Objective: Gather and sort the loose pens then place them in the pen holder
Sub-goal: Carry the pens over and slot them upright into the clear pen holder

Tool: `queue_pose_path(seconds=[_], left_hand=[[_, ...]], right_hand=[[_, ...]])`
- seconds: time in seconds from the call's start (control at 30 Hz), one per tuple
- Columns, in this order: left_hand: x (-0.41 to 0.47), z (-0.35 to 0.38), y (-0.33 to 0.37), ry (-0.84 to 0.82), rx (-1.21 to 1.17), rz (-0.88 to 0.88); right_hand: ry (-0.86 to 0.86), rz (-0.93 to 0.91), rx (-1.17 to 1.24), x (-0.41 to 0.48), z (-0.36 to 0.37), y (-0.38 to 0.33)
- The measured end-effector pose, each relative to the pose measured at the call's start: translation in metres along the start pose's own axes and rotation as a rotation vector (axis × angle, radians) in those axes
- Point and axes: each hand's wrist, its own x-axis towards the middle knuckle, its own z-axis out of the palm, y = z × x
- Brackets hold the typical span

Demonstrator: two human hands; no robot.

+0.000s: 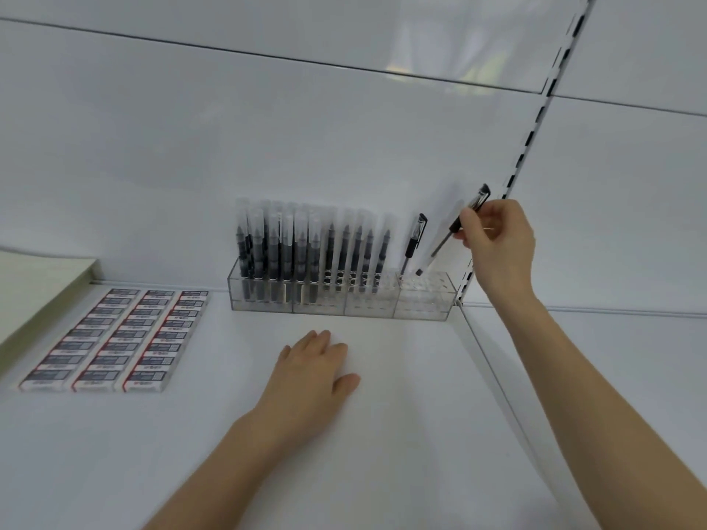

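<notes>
A clear acrylic pen holder (421, 306) stands against the back wall of the white shelf. Its left and middle sections hold several capped black pens (302, 246). One black pen with a clip (413, 241) stands tilted in the right section. My right hand (497, 242) pinches another black pen (453, 227) by its grip, slanted, with its tip just above the holes of the right section. My left hand (313, 371) rests flat on the shelf in front of the holder, fingers straight, holding nothing.
Several boxed erasers (114, 340) lie in three columns at the left. A pale green pad (34, 288) sits at the far left. A slotted metal upright (528, 147) and a shelf divider edge (497, 380) run along the right.
</notes>
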Motion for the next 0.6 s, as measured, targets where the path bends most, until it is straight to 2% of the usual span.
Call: queue_pose_path(seconds=[0.17, 0.4, 0.6], left_hand=[[0.002, 0.005, -0.004, 0.008, 0.012, -0.003], [0.002, 0.007, -0.005, 0.008, 0.006, -0.010], [0.000, 0.005, -0.003, 0.006, 0.033, -0.003]], right_hand=[[-0.054, -0.033, -0.068, 0.004, 0.013, 0.009], [-0.247, -0.040, -0.247, -0.002, 0.029, 0.023], [-0.246, 0.047, -0.264, -0.002, 0.029, 0.028]])
